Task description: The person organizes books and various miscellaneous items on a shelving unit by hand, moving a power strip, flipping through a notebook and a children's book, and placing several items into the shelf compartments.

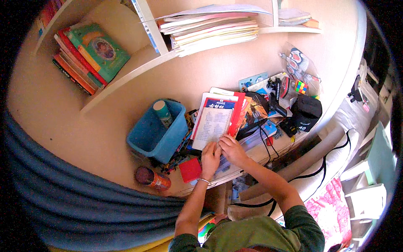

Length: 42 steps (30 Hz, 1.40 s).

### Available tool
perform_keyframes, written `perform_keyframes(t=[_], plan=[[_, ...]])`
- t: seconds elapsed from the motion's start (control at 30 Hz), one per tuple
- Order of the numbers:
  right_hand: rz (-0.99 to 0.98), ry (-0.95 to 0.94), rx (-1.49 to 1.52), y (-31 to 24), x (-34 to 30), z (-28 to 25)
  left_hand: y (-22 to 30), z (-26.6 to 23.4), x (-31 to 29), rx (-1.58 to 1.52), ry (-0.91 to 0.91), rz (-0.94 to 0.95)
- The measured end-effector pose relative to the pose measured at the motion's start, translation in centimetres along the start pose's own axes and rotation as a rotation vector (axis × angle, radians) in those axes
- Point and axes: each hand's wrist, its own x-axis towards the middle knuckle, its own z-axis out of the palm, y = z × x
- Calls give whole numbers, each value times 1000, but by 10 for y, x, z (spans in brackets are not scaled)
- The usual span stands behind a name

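A pale printed sheet [213, 122] lies on a blue-covered book [218, 103], on top of a stack of papers and books on the desk. At the sheet's lower edge, my left hand [210, 158] is closed, its fingertips against the paper. Close beside it on the right, my right hand [232, 150] is closed too, fingers curled over the sheet's lower right corner. The fingertips of both hands nearly meet, and the exact grip is partly hidden.
A blue bin [145, 140] holding a teal container [162, 110] stands left, near a red box [190, 170] and an open round can [153, 178]. Right are a puzzle cube [301, 87], a black pouch [307, 112] and cords. Shelves hold stacked papers [214, 35] and books [100, 52].
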Motion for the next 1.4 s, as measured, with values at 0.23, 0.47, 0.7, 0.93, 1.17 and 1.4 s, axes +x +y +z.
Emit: perform_keyframes(t=[0.23, 0.47, 0.7, 0.93, 1.17, 1.4], plan=[[182, 201, 136, -22, -7, -14, 8, -3, -1, 114, -170, 53], [272, 289, 428, -20, -21, 10, 43, -8, 5, 111, -242, -66], [534, 287, 1010, -39, -26, 11, 64, -23, 0, 92, -191, -125], [580, 211, 1062, -39, -30, 16, 63, -23, -7, 103, -138, -149], [493, 99, 986, -60, -11, -5, 25, -29, -13, 212, 115, -47], [705, 202, 425, 13, 3, 16, 36, -60, -22, 151, 296, -139]])
